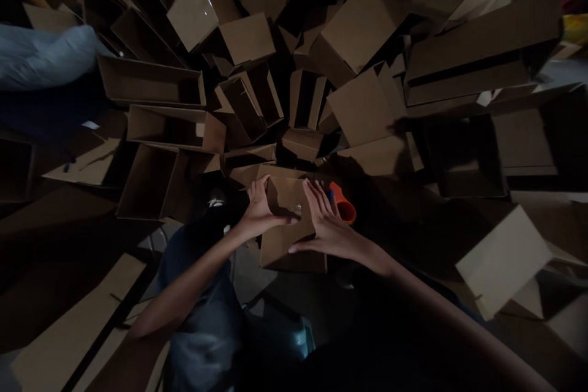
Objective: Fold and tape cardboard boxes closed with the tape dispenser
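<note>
Surveying a sprawl of cardboard boxes [362, 18], we count well over twenty, lying open and jumbled, too overlapped to number exactly. One box [287, 251] sits directly before us, held between our two hands. Our left hand [261, 211] and right hand [328, 226] both make a wide grip, fingers pressing its sides to steady it. One orange cup [343, 205] lies just beside our right hand.

Dim, shadowy light around the left hand [261, 211] and right hand [328, 223]. Pale glare on one cardboard flap [503, 260]; strong fisheye bowing toward the frame edges.
</note>
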{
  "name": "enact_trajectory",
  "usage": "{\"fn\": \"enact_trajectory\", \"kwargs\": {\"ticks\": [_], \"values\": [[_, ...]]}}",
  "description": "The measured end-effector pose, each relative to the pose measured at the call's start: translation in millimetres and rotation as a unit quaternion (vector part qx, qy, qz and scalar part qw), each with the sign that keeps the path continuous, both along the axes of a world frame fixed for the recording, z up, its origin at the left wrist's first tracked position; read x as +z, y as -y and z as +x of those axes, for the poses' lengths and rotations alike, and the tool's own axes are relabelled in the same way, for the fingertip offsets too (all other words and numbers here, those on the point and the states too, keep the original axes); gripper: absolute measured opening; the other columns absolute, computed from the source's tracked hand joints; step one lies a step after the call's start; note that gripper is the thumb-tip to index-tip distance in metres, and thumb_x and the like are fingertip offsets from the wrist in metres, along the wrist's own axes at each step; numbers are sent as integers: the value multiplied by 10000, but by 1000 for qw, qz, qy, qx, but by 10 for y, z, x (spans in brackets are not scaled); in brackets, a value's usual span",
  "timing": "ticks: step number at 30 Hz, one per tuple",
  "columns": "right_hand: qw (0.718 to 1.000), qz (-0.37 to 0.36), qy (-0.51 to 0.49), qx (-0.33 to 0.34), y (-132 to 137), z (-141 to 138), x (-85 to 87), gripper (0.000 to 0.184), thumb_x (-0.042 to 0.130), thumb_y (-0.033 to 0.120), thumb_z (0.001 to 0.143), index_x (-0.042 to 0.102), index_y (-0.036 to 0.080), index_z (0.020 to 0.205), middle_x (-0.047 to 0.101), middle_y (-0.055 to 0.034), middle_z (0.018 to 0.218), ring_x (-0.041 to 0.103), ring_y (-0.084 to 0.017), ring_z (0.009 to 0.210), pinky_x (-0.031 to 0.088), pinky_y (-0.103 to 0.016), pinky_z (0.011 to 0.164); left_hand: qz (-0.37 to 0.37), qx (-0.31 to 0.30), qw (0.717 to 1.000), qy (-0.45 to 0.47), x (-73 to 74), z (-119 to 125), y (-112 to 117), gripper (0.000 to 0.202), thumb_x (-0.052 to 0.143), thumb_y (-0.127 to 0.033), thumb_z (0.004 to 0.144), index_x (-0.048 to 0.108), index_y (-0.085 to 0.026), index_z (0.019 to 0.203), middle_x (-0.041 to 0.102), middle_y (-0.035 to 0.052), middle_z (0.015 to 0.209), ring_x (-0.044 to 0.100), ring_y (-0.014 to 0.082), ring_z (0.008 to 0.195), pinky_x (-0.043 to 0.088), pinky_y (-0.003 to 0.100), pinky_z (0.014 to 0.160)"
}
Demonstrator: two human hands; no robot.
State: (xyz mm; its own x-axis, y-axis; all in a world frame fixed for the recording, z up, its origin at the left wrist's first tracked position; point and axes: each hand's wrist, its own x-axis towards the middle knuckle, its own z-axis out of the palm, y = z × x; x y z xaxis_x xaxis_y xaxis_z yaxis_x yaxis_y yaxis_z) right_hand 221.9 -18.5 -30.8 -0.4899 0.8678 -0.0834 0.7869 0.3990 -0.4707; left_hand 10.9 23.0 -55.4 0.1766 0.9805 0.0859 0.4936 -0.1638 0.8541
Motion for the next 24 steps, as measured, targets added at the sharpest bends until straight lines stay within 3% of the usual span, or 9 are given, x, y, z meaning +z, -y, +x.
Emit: {"fn": "enact_trajectory", "kwargs": {"ticks": [5,8,11,14,18,24], "values": [[998,52,5,-33,-37,2,24,1436,680,789,658,-314,227,1529,-15,-174,1675,-50,-387,1535,73,-715,1170,4,7,1000,1,15,20,-19,1206,950,-510,380,342,-237,1385,379,121,1293,332,430,1326,287,605,1108],[993,101,-10,-67,-113,31,38,1329,645,762,714,-221,225,1569,61,-160,1673,-22,-372,1540,52,-697,1182,17,1,1000,-16,29,45,-21,1194,947,-515,377,359,-219,1373,407,121,1271,364,429,1305,302,600,1094],[992,84,-26,-95,-193,64,30,1303,642,757,719,-173,218,1582,138,-176,1658,41,-378,1536,100,-688,1180,26,6,1000,-16,46,51,-22,1152,946,-505,393,380,-210,1352,434,116,1255,385,409,1289,319,571,1085],[994,38,-44,-95,-228,70,12,1379,675,778,665,-200,218,1573,185,-200,1640,181,-406,1504,228,-680,1145,21,24,999,-12,65,27,-20,983,924,-499,482,434,-218,1286,470,104,1231,418,376,1255,358,537,1051],[992,56,-58,-101,-202,40,12,1397,697,792,628,-166,251,1583,275,-197,1600,311,-435,1439,309,-676,1099,26,26,999,-6,75,-17,-9,866,923,-474,508,481,-254,1220,506,82,1224,450,353,1225,394,504,1011],[983,66,-92,-145,-206,4,-21,1085,554,734,817,-26,262,1603,417,-179,1513,434,-392,1367,350,-638,1082,55,1,998,10,57,-79,-55,500,800,-436,732,550,-273,1133,600,43,1180,531,292,1177,399,451,1014]]}}
